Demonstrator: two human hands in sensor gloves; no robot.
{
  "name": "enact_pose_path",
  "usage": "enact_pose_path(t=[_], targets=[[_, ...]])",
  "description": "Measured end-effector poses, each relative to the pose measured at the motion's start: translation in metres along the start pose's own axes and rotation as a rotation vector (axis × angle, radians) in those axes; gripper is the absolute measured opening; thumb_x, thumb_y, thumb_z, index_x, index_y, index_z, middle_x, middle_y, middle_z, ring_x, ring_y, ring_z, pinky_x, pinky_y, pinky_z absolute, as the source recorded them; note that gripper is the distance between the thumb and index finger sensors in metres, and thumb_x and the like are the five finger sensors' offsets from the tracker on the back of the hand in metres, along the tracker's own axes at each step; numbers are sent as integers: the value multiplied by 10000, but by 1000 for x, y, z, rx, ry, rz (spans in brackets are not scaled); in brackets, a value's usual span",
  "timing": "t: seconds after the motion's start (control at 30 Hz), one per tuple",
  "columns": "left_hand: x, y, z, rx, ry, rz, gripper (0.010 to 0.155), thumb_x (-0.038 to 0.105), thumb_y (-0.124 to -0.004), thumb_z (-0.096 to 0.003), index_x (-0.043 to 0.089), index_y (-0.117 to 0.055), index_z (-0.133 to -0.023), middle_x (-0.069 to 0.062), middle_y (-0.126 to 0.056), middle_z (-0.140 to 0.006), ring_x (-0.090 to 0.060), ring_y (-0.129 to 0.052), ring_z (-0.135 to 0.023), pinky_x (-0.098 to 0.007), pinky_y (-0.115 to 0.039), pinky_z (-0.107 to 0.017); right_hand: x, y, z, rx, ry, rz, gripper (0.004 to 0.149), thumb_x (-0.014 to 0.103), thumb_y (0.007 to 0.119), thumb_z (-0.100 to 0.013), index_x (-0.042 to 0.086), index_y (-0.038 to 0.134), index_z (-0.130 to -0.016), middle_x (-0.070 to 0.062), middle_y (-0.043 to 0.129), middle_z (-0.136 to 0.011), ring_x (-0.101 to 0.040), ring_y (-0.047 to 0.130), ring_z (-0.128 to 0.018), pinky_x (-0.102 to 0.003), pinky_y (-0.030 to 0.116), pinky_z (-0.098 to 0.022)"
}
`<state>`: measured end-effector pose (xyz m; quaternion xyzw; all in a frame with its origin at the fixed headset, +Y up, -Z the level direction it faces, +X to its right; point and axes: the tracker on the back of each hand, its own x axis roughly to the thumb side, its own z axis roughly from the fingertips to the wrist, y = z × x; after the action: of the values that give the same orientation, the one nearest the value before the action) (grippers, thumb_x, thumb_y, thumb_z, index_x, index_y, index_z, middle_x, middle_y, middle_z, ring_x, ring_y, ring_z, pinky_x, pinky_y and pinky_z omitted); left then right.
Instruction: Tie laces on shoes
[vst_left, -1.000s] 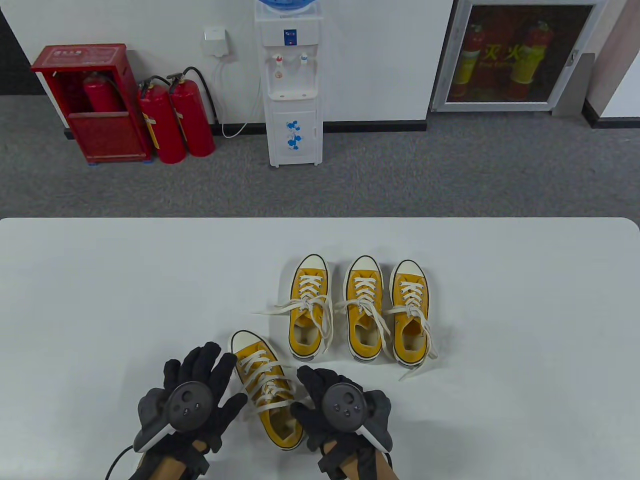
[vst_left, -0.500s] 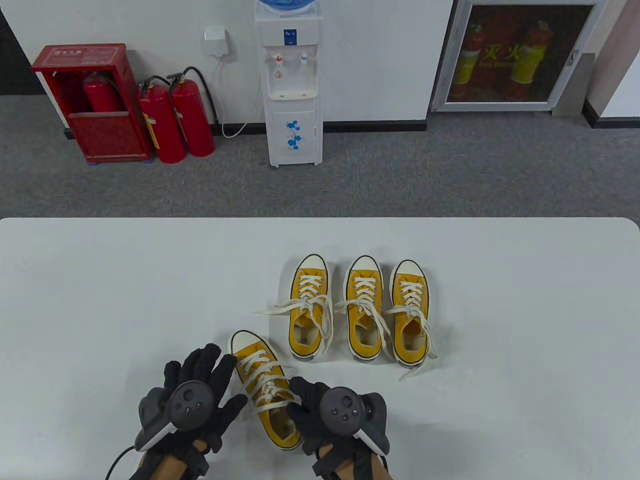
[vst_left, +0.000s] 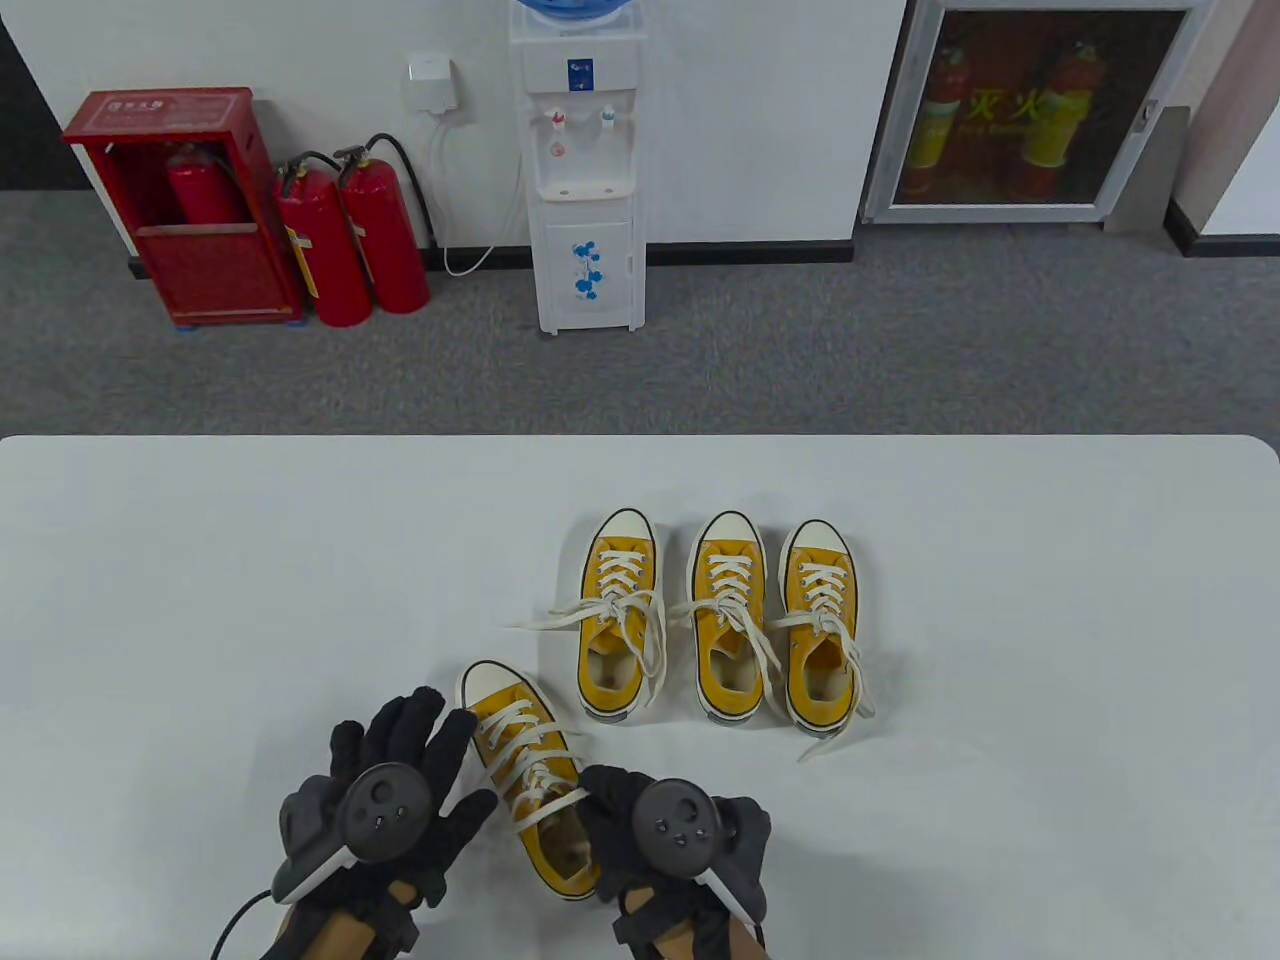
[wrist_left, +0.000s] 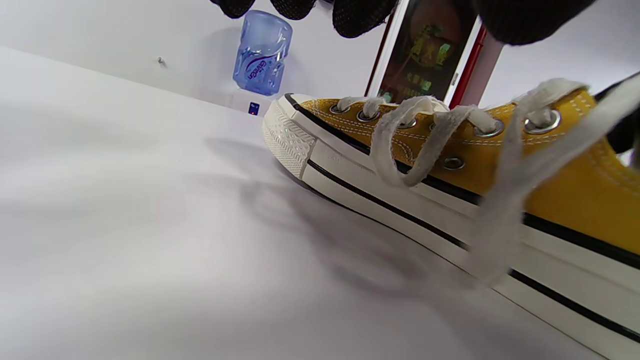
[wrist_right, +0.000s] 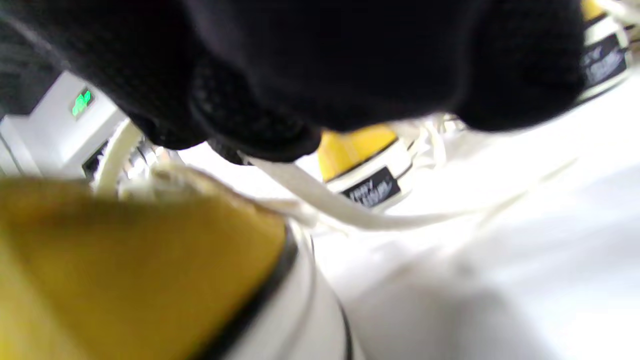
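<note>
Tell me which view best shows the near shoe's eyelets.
Left wrist view: the near shoe fills the frame side-on, metal eyelets sharp, with the lace hanging down its side. The table view shows that shoe whole but small, eyelets unresolved, between both hands. The right wrist view is blurred, mostly glove and yellow canvas.

Two black-gloved hands low over the worktop (vst_left: 200, 560)
Left hand (vst_left: 385, 795) spreads flat, fingers apart; right hand (vst_left: 665, 830) curls, fingers bent inward.
</note>
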<state>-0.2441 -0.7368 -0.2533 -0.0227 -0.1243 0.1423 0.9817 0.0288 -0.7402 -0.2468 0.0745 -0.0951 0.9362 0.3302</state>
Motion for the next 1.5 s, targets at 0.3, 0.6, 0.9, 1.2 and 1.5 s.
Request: enact_pose_path(t=[0.3,0.6,0.9,1.2,1.5], targets=[[-1,0,0,-3,8,6,808,669,-643,-484,293,-401,-1157,-136,-250,-1257,-477,-304,-1166,-799,-186,-717,-32,-36,-9,-145,120,-289,416,431,882,-426,218,942,-779,101,1105,-373,6,1105,-7,-325,975,-174],[-2,0,0,4,6,9,807,668,-642,-484,292,-402,-1157,-136,-250,-1256,-476,-304,-1167,-798,-186,-718,-58,-38,-12,-170,205,-691,446,402,783,-472,239,812,-886,51,990,-745,-211,1119,-595,-461,874,-499],[-3,0,0,5,7,16,805,667,-642,-485,295,-399,-1156,-134,-248,-1257,-476,-303,-1167,-798,-186,-718,-78,-30,-15,-116,233,-1166,644,537,726,-482,212,594,-1023,6,781,-947,-344,932,-843,-589,685,-663],[-5,1,0,10,14,30,801,665,-643,-485,294,-406,-1155,-135,-253,-1256,-474,-307,-1168,-797,-190,-719,-83,-24,-15,-81,286,-1299,689,419,788,-482,190,484,-1056,-22,672,-985,-210,992,-700,-521,831,-565],[-6,-1,0,1,23,48,792,659,-645,-487,292,-420,-1151,-133,-275,-1256,-471,-353,-1163,-797,-209,-722,-86,-21,-15,-60,335,-1255,567,267,748,-476,195,596,-1018,-12,772,-906,5,982,-314,-272,927,-259]])
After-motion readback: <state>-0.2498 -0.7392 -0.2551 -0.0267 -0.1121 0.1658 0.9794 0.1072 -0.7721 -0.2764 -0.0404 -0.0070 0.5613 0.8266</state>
